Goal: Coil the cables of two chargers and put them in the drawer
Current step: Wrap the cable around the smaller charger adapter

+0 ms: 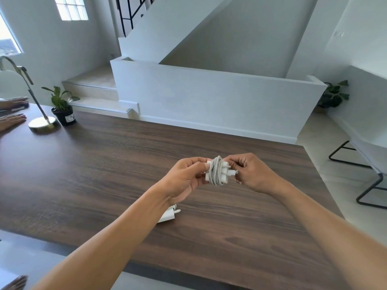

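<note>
A white charger (217,172) with its grey-white cable wound around the block is held above the dark wooden table (104,164). My left hand (184,181) grips the block's left side. My right hand (251,172) pinches the cable's plug end, which sticks out to the right of the block. A second white charger (168,214) lies flat on the table under my left wrist, mostly hidden by my forearm. No drawer is in view.
A brass desk lamp (41,122) and a potted plant (63,109) stand at the table's far left. Another person's hands (12,120) rest at the left edge. A black-framed chair (368,176) stands on the floor to the right.
</note>
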Motion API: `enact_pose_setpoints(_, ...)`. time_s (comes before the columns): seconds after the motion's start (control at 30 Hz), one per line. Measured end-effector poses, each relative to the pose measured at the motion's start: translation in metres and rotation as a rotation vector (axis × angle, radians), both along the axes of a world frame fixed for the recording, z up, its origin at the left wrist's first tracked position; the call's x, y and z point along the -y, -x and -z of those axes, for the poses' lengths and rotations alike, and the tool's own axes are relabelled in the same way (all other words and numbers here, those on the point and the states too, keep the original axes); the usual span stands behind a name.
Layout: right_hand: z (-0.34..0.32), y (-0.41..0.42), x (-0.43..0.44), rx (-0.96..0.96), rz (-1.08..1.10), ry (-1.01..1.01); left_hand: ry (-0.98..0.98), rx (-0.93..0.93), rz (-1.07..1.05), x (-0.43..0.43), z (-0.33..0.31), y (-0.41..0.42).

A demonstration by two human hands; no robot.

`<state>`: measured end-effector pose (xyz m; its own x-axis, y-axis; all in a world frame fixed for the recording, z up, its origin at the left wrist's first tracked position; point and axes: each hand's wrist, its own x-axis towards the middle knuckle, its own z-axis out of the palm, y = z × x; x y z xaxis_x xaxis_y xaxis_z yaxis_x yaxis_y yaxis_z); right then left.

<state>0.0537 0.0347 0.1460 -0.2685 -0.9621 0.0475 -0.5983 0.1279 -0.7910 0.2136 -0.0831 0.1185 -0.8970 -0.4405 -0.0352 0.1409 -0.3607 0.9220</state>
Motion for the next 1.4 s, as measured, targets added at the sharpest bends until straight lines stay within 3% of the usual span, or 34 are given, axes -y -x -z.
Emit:
enact_pose_setpoints(0.13,0.013,-0.008,-0.004,0.077,0.074,0.05,-0.095,-0.015,-0.062,-0.004,-0.001,0.002)
enact_pose_setpoints(0.27,0.019,-0.013,-0.005,-0.063,0.098,0.017,-0.186,-0.054,-0.051,-0.009,0.004,0.005)
enact_pose_setpoints(0.37,0.02,-0.009,-0.005,-0.176,0.094,-0.019,-0.164,-0.076,0.031,-0.011,0.002,0.003)
enact_pose_setpoints(0.53,0.023,-0.004,-0.006,-0.175,0.087,-0.094,-0.111,-0.029,0.089,-0.015,0.004,0.004)
enact_pose_setpoints(0.83,0.05,-0.016,-0.025,-0.074,0.122,-0.042,-0.31,0.011,-0.196,-0.003,0.012,0.008)
enact_pose_setpoints(1.07,0.038,-0.03,-0.025,-0.324,0.041,0.121,-0.339,0.059,-0.332,-0.003,0.007,0.016)
enact_pose_setpoints(1.23,0.043,-0.031,-0.024,-0.18,0.091,0.22,-0.293,0.065,-0.325,-0.004,0.005,0.015)
enact_pose_setpoints(1.4,0.046,-0.031,-0.021,-0.221,0.188,0.442,-0.28,0.072,-0.278,-0.011,0.007,0.013)
